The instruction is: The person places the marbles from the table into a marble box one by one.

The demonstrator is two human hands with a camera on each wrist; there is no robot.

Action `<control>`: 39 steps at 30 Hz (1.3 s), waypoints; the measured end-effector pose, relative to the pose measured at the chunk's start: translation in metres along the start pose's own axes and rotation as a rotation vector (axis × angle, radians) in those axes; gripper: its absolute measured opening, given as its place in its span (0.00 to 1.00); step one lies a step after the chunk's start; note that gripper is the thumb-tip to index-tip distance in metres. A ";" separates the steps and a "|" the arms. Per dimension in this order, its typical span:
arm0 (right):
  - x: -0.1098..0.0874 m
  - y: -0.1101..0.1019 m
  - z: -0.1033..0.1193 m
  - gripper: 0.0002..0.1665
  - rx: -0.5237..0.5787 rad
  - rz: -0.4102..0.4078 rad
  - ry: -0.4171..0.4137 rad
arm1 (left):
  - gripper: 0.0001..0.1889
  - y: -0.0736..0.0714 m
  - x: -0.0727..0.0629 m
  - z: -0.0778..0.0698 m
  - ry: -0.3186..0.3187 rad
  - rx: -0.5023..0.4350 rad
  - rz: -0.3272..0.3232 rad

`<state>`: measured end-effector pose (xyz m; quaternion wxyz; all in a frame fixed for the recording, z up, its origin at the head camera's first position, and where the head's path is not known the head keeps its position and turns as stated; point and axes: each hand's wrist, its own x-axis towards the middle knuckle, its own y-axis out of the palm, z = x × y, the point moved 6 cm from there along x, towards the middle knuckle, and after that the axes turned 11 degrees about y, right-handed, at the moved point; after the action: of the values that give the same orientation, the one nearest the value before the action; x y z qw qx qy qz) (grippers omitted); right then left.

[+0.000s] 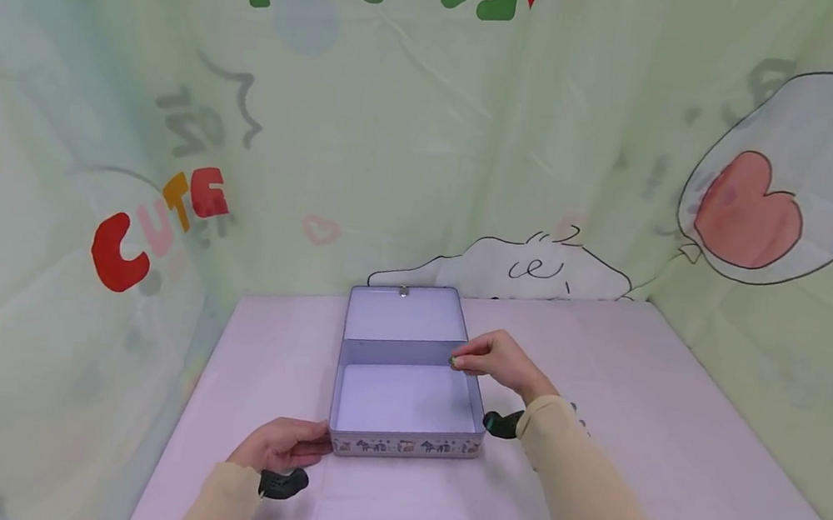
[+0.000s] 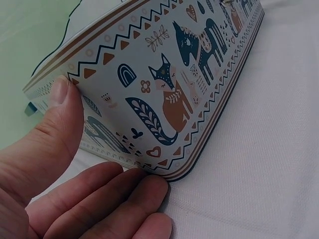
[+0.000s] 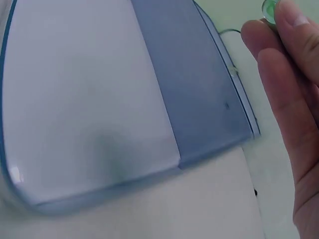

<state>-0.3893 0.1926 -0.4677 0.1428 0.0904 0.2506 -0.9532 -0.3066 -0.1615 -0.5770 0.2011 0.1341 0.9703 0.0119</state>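
Observation:
A shallow tin box (image 1: 406, 446) with its lid (image 1: 407, 313) swung back stands on the table. No contents show inside it, and its outer walls carry a fox and other animals in blue and orange. At the near left corner my left hand (image 1: 286, 446) holds the box, thumb (image 2: 60, 94) against the side and fingers (image 2: 107, 209) along the lower edge. My right hand (image 1: 500, 362) is raised over the box's far right part. Between thumb and forefinger it pinches a small green glass marble (image 3: 269, 10).
A pale cloth covers the table (image 1: 288, 340). Printed curtains (image 1: 427, 152) hang behind it and at both sides. Small grey round things (image 1: 574, 407) show beside the right sleeve, mostly hidden by it. Each wrist carries a black device (image 1: 284, 483).

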 end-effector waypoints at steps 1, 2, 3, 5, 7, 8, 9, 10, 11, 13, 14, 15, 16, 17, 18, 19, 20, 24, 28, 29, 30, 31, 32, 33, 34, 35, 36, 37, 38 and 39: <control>0.004 0.005 0.003 0.14 -0.001 0.006 -0.004 | 0.23 0.000 0.001 0.000 0.001 0.002 0.001; 0.007 0.009 0.005 0.13 0.000 0.010 -0.005 | 0.23 0.001 0.001 0.000 0.003 0.004 0.002; 0.010 0.012 0.008 0.13 -0.005 0.010 -0.010 | 0.23 0.001 0.001 0.001 0.003 0.002 0.002; 0.015 0.017 0.011 0.12 -0.003 0.007 -0.004 | 0.23 0.001 0.002 0.001 0.002 -0.001 0.004; 0.018 0.021 0.015 0.12 -0.003 0.008 -0.008 | 0.23 0.000 0.003 0.001 -0.001 -0.008 -0.002; 0.020 0.023 0.016 0.12 -0.001 0.005 -0.003 | 0.23 0.000 0.003 0.002 -0.003 -0.009 -0.006; 0.021 0.024 0.018 0.12 -0.001 0.003 0.000 | 0.23 -0.001 0.003 0.002 -0.006 -0.012 -0.011; 0.022 0.025 0.018 0.12 0.002 0.002 0.008 | 0.22 -0.002 0.003 0.002 -0.008 -0.011 -0.015; 0.022 0.026 0.019 0.12 -0.005 -0.001 0.010 | 0.22 -0.002 0.003 0.003 -0.011 -0.012 -0.019; 0.022 0.027 0.020 0.11 -0.023 -0.018 0.015 | 0.22 -0.002 0.003 0.003 -0.015 -0.016 -0.027; 0.022 0.027 0.021 0.11 -0.036 -0.028 0.013 | 0.22 -0.002 0.003 0.003 -0.016 -0.017 -0.029; 0.022 0.027 0.021 0.12 -0.052 -0.037 0.008 | 0.22 -0.003 0.004 0.003 -0.017 -0.020 -0.032; 0.022 0.027 0.021 0.12 -0.063 -0.049 0.010 | 0.22 -0.003 0.004 0.003 -0.018 -0.022 -0.034; 0.022 0.026 0.021 0.12 -0.074 -0.060 0.012 | 0.21 -0.003 0.004 0.003 -0.020 -0.024 -0.037; 0.021 0.026 0.021 0.12 -0.079 -0.069 0.014 | 0.21 -0.003 0.004 0.004 -0.021 -0.024 -0.042; 0.021 0.025 0.021 0.13 -0.080 -0.074 0.016 | 0.21 -0.003 0.004 0.004 -0.021 -0.023 -0.043; 0.021 0.025 0.021 0.13 -0.078 -0.077 0.020 | 0.21 -0.004 0.004 0.004 -0.022 -0.023 -0.048; 0.019 0.022 0.019 0.13 -0.059 -0.072 0.020 | 0.21 -0.004 0.004 0.004 -0.023 -0.020 -0.061; 0.014 0.014 0.017 0.13 -0.059 -0.069 -0.002 | 0.20 -0.004 0.006 0.005 -0.023 -0.023 -0.063; 0.013 0.010 0.016 0.14 -0.058 -0.071 0.000 | 0.20 -0.004 0.006 0.006 -0.024 -0.023 -0.063; 0.011 0.006 0.014 0.14 -0.056 -0.076 0.006 | 0.21 -0.004 0.006 0.006 -0.026 -0.023 -0.064; 0.009 0.002 0.011 0.14 -0.058 -0.074 0.009 | 0.21 -0.004 0.006 0.006 -0.028 -0.024 -0.065; 0.007 -0.004 0.006 0.15 -0.062 -0.076 0.016 | 0.21 -0.004 0.006 0.006 -0.030 -0.023 -0.065; 0.004 -0.009 0.001 0.15 -0.067 -0.077 0.022 | 0.21 -0.004 0.007 0.006 -0.033 -0.023 -0.065; 0.001 -0.016 -0.007 0.16 -0.069 -0.085 0.035 | 0.21 -0.004 0.007 0.006 -0.035 -0.023 -0.064; -0.002 -0.023 -0.015 0.16 -0.072 -0.092 0.050 | 0.21 -0.004 0.007 0.006 -0.036 -0.023 -0.060; -0.007 -0.031 -0.024 0.17 -0.081 -0.099 0.062 | 0.22 -0.004 0.007 0.006 -0.037 -0.026 -0.056; -0.012 -0.039 -0.034 0.18 -0.091 -0.103 0.073 | 0.22 -0.004 0.007 0.006 -0.035 -0.027 -0.052; -0.017 -0.048 -0.046 0.18 -0.100 -0.117 0.092 | 0.22 -0.004 0.007 0.006 -0.032 -0.025 -0.042; -0.024 -0.057 -0.058 0.19 -0.103 -0.126 0.110 | 0.23 -0.004 0.006 0.005 -0.027 -0.026 -0.032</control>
<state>-0.3791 0.2748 -0.4856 0.0730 0.1193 0.3122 -0.9397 -0.3112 -0.1638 -0.5848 0.2162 0.1161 0.9692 0.0196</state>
